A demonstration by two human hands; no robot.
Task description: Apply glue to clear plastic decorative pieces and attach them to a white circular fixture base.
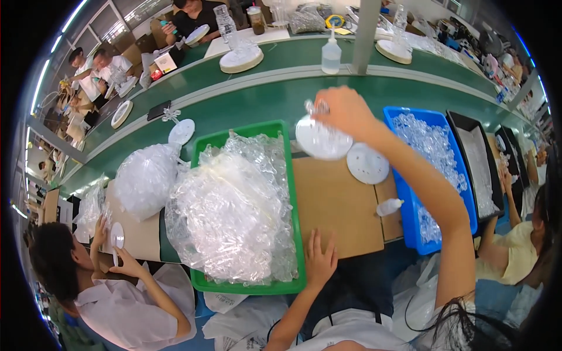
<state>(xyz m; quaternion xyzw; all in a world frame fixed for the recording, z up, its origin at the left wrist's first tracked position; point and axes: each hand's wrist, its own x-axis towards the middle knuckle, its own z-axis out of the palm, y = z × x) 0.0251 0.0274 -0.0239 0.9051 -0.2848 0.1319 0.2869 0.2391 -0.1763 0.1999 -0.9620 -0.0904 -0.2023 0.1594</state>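
Observation:
My right hand (345, 110) reaches far forward with its fingers closed on a small clear plastic piece (315, 107). That piece is directly above a white round disc (323, 140); I cannot tell whether they touch. A second white disc (367, 164), dotted with small marks or holes, lies under my right forearm. My left hand (321, 255) rests at the near edge of a brown cardboard sheet (336, 202), fingers stretched and holding nothing. Just left of it stands a green tray (297, 234) heaped with clear plastic pieces in bags (237, 205).
A blue bin (411, 219) of clear pieces stands right, beside a black tray (462, 158). A small squeeze bottle (389, 206) lies on the cardboard; another bottle (331, 55) stands near a post (366, 35). Co-workers sit close by; one at left holds a white disc (117, 235).

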